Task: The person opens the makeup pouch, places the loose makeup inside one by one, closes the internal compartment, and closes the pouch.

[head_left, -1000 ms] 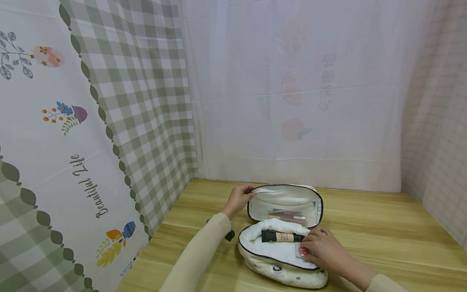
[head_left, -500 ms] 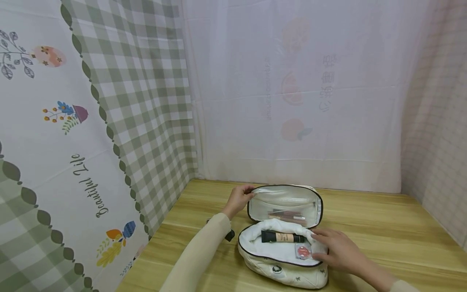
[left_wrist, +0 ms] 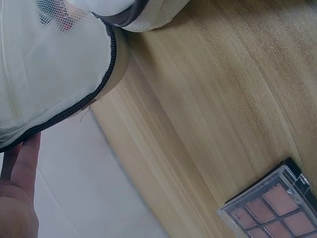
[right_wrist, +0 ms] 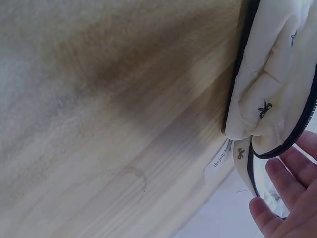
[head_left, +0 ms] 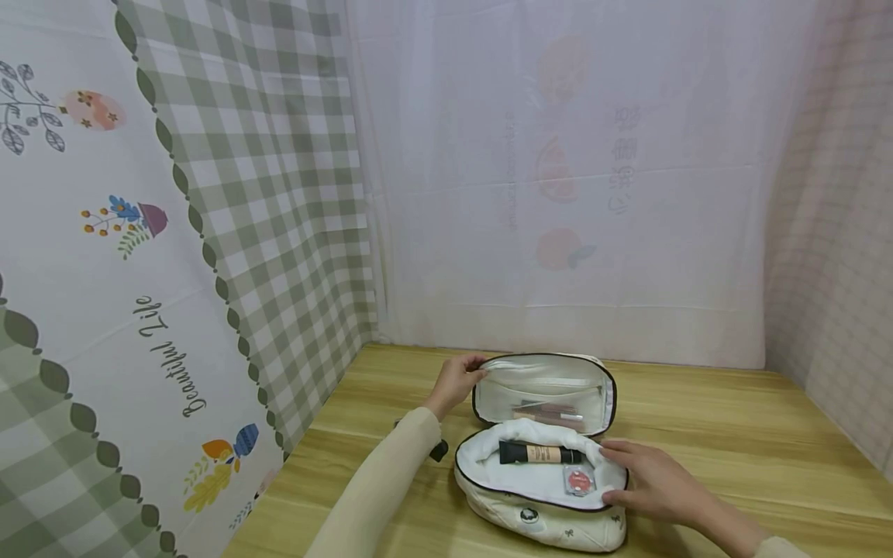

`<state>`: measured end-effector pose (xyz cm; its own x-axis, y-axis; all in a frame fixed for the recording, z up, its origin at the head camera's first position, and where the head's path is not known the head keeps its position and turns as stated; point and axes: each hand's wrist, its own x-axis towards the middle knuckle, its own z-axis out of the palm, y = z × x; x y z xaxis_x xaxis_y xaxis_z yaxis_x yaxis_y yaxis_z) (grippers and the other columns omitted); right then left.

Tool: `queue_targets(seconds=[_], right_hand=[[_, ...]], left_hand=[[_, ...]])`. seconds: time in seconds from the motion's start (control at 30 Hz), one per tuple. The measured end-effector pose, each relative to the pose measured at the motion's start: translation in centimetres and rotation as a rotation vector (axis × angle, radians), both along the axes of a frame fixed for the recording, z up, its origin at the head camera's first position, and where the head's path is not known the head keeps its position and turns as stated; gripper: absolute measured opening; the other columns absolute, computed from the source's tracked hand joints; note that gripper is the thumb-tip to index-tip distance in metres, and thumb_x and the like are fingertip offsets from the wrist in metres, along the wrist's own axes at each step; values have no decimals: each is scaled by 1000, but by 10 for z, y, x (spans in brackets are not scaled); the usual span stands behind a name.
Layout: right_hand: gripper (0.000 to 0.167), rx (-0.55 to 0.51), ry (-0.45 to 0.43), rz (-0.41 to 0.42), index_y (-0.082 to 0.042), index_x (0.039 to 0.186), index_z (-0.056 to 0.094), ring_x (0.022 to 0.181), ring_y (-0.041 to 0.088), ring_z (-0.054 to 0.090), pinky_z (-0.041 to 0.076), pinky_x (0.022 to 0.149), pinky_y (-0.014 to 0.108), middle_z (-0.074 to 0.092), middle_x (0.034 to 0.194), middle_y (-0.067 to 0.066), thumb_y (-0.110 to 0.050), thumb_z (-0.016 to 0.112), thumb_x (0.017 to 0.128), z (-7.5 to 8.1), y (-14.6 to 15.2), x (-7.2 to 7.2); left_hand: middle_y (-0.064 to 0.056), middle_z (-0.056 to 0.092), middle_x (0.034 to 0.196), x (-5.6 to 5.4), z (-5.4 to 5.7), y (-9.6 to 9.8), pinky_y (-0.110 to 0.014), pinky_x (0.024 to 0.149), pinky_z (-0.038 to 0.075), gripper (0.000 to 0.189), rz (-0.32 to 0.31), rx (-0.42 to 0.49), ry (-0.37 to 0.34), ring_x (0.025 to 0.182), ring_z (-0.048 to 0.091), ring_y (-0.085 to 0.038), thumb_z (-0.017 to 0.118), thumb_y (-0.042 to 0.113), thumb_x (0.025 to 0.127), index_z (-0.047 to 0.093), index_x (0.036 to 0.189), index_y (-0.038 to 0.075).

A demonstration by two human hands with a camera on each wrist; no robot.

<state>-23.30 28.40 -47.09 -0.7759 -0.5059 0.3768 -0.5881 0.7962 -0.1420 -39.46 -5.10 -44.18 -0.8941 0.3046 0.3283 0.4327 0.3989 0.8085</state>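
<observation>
A cream quilted cosmetic bag (head_left: 502, 508) stands unzipped, its lid (head_left: 533, 372) raised at the back. My left hand (head_left: 453, 385) holds the lid's left edge, some fingers behind the black zipper rim in the left wrist view. My right hand (head_left: 652, 480) is at the bag's right end with thumb and fingers spread, close by the rim; in the right wrist view its fingers (right_wrist: 285, 183) bend loosely with nothing between them. On the white lining lie a black-and-beige tube (head_left: 540, 452) and a small clear case with a pink-red round (head_left: 578, 481). Slim items (head_left: 554, 415) show through the lid's mesh pocket.
A clear-lidded makeup palette (left_wrist: 275, 208) lies on the wooden table (head_left: 711, 434) left of the bag, mostly hidden by my left forearm in the head view. A checked cloth (head_left: 279, 194) hangs at the left, a pale curtain (head_left: 446, 256) behind.
My right hand has let go of the small clear case, leaving it in the bag beside the tube, and drawn back right to the bag's end. The left hand has stayed on the lid.
</observation>
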Motion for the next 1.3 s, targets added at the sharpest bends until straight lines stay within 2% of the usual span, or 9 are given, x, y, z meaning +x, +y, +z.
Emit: queue_targets(seconds=[0.13, 0.43, 0.83, 1.3], right_hand=[[72, 5, 24, 19, 2, 117, 70, 105, 34, 64, 51, 84, 47, 67, 121, 14, -51, 84, 71, -3, 1, -1], [75, 13, -59, 13, 3, 119, 69, 107, 36, 63, 50, 86, 50, 66, 122, 14, -52, 84, 71, -4, -1, 1], [75, 26, -51, 25, 4, 117, 69, 105, 36, 64, 51, 85, 49, 66, 120, 15, -53, 84, 70, -9, 0, 0], [77, 39, -96, -13, 4, 118, 68, 103, 37, 64, 50, 84, 53, 66, 121, 16, -53, 85, 68, -15, -3, 2]], left_hand=[[0, 69, 99, 0, 1, 0, -29, 79, 52, 17, -1, 5, -7, 92, 62, -12, 65, 9, 96, 71, 113, 6], [-1, 69, 101, 0, 1, 0, -29, 80, 52, 18, 1, 4, -17, 93, 62, -13, 65, 9, 97, 71, 114, 7], [-1, 69, 102, 0, 1, 0, -30, 81, 53, 19, 3, -5, -12, 95, 63, -14, 66, 10, 97, 71, 114, 6], [-3, 69, 102, -1, 1, 0, -28, 80, 52, 21, 4, -20, 1, 95, 63, -14, 66, 10, 97, 70, 116, 5]])
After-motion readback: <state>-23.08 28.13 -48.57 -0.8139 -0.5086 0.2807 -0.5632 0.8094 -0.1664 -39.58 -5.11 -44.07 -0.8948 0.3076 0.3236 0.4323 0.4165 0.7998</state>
